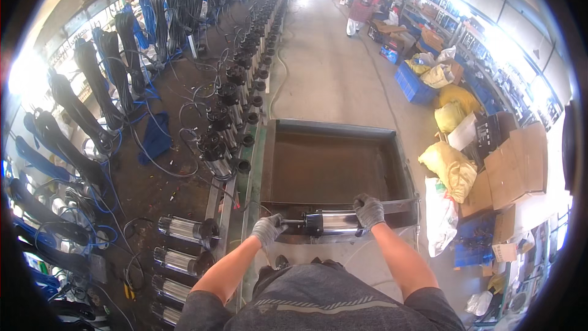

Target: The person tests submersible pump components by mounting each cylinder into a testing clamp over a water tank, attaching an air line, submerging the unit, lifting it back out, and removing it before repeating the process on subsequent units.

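A cylindrical metal pump (339, 221) with a shiny steel body and black ends lies level across the near edge of a water-filled metal tank (335, 125). My left hand (267, 229), in a grey glove, is closed around the narrow dark part at the pump's left end. At the other end my right hand (369, 211), also gloved in grey, has its fingers curled against the black end cap. The fingers' undersides are hidden in both hands. Brownish water fills the tank just beyond the pump.
Similar steel cylinders (181, 228) lie at the near left. A long row of upright pumps (215, 153) runs into the distance, beside hanging black cable bundles (92, 79). Yellow sacks (450, 168) and cardboard boxes (514, 162) line the right side. Far ahead, a person (362, 3) stands in the aisle.
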